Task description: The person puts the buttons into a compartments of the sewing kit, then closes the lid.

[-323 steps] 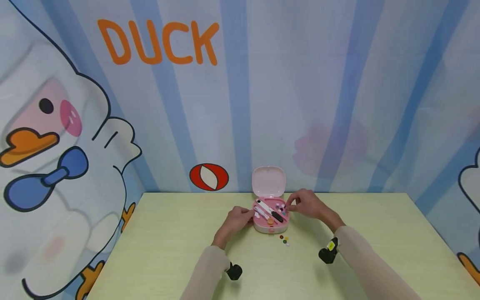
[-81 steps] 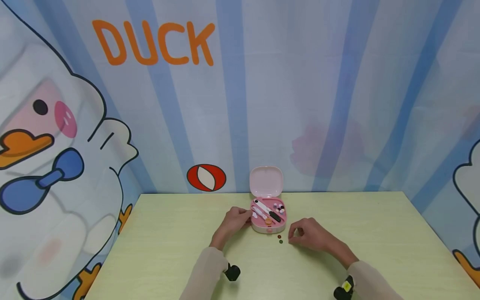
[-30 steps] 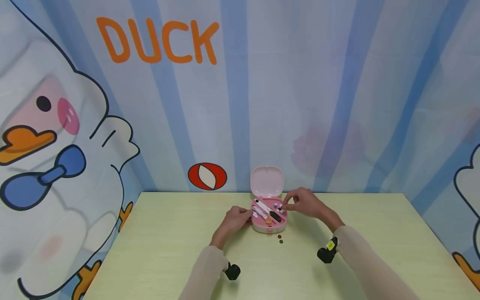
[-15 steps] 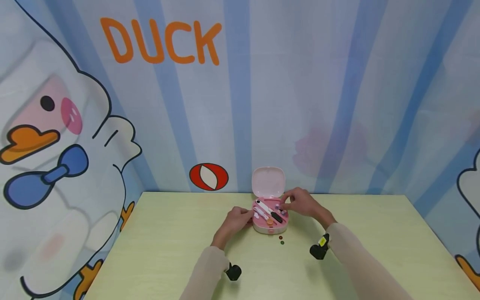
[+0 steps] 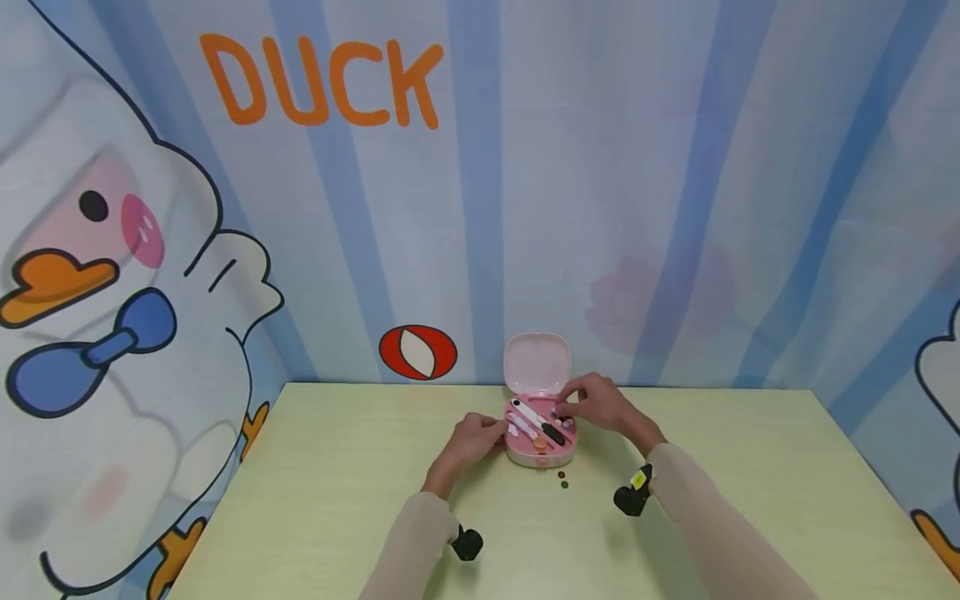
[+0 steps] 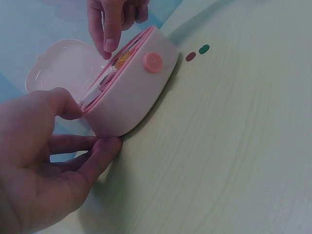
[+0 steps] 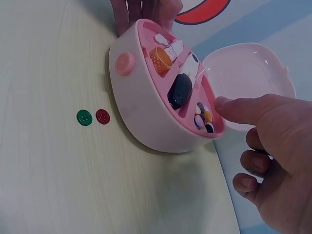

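A pink and white sewing box (image 5: 542,457) stands near the table's back edge, its lid (image 7: 246,73) raised. My left hand (image 6: 53,156) grips its left side, thumb on the rim and fingers low on the wall. My right hand (image 5: 596,400) is over the right compartment, one fingertip touching inside beside several small buttons (image 7: 200,116); nothing shows pinched there, and its other fingers are curled back. Other compartments hold an orange dotted thimble (image 7: 160,60) and a long white tool with a black end (image 7: 180,91). A green button (image 7: 84,117) and a red button (image 7: 103,116) lie before the box.
The pale wooden table (image 5: 360,467) runs along a printed duck backdrop (image 5: 600,167) right behind the box. The raised lid stands close in front of that backdrop. A black camera (image 5: 633,492) is worn on the right wrist, another black camera (image 5: 468,545) on the left.
Two of the buttons before the box have left the table since the earliest frame. My right hand went from the table beside them to the right compartment, then slightly left. My left hand stayed.
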`<state>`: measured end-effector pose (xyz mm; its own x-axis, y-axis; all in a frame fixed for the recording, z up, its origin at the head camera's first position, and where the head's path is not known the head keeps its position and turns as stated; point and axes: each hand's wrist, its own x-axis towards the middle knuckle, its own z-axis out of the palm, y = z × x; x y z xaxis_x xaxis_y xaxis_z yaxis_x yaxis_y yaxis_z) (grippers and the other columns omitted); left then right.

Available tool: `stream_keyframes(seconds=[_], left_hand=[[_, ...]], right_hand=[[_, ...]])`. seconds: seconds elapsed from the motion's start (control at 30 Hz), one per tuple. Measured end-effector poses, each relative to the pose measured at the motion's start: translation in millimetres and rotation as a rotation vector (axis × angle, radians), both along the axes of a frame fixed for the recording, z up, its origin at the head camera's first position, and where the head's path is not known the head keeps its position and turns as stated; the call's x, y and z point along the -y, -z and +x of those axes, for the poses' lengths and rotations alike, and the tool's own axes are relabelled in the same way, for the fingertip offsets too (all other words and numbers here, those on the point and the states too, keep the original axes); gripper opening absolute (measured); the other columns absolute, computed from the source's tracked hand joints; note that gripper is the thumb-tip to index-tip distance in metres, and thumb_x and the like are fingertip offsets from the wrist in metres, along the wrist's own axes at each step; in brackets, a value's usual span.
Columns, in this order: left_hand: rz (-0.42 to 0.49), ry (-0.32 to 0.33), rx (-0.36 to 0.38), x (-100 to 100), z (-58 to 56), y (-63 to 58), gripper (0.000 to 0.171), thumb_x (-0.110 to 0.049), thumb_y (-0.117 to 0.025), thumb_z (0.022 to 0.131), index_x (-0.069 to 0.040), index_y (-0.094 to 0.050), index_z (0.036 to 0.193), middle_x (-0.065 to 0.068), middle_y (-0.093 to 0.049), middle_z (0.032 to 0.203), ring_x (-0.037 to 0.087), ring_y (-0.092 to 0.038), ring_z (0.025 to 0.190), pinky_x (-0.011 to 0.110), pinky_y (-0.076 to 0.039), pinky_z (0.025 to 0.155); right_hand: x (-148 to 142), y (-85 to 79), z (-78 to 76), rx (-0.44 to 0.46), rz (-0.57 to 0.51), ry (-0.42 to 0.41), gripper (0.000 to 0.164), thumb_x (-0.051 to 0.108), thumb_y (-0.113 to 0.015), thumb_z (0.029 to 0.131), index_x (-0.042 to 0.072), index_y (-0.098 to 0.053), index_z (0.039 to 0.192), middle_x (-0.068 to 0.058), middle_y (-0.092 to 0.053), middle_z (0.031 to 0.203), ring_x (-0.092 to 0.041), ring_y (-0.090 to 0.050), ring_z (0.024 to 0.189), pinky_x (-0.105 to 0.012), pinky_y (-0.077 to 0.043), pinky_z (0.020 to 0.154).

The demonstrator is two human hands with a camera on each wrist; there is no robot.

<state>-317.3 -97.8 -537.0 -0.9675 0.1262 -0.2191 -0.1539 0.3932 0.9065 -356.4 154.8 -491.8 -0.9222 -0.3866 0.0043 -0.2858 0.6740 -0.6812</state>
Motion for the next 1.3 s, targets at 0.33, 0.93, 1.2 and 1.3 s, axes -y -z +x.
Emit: stream_keyframes(seconds=[0.33,0.93,1.2,1.3], left_hand=[[0.001,0.005,-0.006,0.8,-0.4,1.3,0.040,-0.029,-0.060,0.104,0.005,-0.071,0.124,0.006,-0.072,0.102,0.017,-0.066,0.094,0.034,-0.057,0.090],[0.005,0.017,-0.007,-0.2,-0.7,0.0,0.040,-0.028,-0.059,0.106,0.005,-0.070,0.124,0.006,-0.071,0.102,0.018,-0.066,0.093,0.034,-0.057,0.091],[0.018,0.028,-0.015,0.1,-2.7,4.0,0.039,-0.027,-0.060,0.105,0.005,-0.071,0.123,0.007,-0.072,0.103,0.017,-0.067,0.093,0.033,-0.058,0.090],[0.020,0.023,-0.016,0.5,-3.0,3.9,0.039,-0.027,-0.060,0.105,0.006,-0.071,0.123,0.007,-0.072,0.104,0.016,-0.067,0.093,0.033,-0.058,0.089]], right_hand=[[-6.1,-4.5,6.4,-0.043,0.026,0.014,0.024,0.025,-0.075,0.097,0.010,-0.078,0.115,-0.008,-0.055,0.076,-0.020,-0.047,0.067,-0.030,-0.037,0.057],[-14.3,-11.8,67.3,-0.183,0.027,-0.192,0.018,0.019,-0.077,0.095,0.011,-0.077,0.111,0.009,-0.040,0.061,-0.006,-0.036,0.057,-0.024,-0.030,0.053],[-21.7,12.2,84.6,-0.121,0.012,-0.212,0.013,0.020,-0.078,0.095,0.012,-0.078,0.104,0.012,-0.037,0.058,-0.001,-0.032,0.054,-0.021,-0.028,0.052],[-23.8,19.5,87.9,-0.111,0.001,-0.219,0.013,0.020,-0.078,0.094,0.010,-0.078,0.103,0.012,-0.039,0.058,-0.001,-0.033,0.054,-0.021,-0.028,0.052]])
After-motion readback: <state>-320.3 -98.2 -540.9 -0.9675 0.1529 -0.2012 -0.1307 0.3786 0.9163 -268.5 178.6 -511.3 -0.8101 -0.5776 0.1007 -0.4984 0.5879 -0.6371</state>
